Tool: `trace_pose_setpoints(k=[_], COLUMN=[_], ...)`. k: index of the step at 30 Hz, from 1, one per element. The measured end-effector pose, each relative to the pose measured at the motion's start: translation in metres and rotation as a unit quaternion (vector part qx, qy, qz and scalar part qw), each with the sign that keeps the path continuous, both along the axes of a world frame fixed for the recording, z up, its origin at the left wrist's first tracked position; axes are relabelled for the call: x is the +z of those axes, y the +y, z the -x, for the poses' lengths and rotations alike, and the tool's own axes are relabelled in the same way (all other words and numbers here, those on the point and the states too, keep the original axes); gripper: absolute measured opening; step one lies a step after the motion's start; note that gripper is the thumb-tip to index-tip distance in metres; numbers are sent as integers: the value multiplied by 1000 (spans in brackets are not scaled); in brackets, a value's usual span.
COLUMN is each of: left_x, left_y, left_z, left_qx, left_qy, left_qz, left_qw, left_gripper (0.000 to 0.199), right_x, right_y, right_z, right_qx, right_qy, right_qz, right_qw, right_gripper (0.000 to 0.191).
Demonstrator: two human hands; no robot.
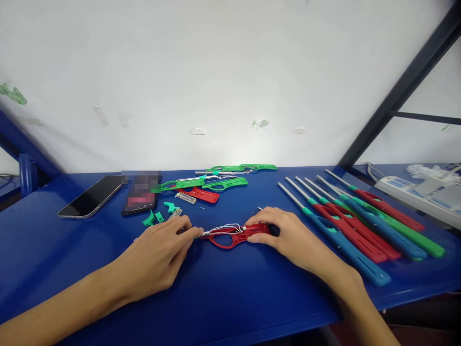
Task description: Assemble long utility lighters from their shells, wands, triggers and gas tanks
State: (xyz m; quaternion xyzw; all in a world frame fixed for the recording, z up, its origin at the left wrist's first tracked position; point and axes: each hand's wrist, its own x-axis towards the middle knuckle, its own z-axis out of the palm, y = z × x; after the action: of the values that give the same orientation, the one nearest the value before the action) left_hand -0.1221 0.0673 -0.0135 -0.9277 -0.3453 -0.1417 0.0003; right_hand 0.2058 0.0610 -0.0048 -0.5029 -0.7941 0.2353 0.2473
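As two hands (283,234) work one red casing (240,237), two phones (91,196)

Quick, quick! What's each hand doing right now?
Left hand: closed, seemingly pinching a metal rod.
Right hand: closed, holding one end of the red casing.

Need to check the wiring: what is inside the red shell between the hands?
White wires show along the red shell. The right hand covers the shell's right end, so whatever lies there cannot be seen.
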Motion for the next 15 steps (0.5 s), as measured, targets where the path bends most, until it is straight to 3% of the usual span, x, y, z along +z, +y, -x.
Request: trace_pose_setpoints(k=[15], left_x=[-2], left_y=[5], left_z=[1], left_qx=[2], left_qy=[5], left_qz=[-11], left_qw=[1000], left_gripper=[35], right_x=[2], right_y=[-1], right_z=[1], right_qx=[-1], right_qy=[-3], right_qz=[7], right_qw=[1000], right_gripper=[19])
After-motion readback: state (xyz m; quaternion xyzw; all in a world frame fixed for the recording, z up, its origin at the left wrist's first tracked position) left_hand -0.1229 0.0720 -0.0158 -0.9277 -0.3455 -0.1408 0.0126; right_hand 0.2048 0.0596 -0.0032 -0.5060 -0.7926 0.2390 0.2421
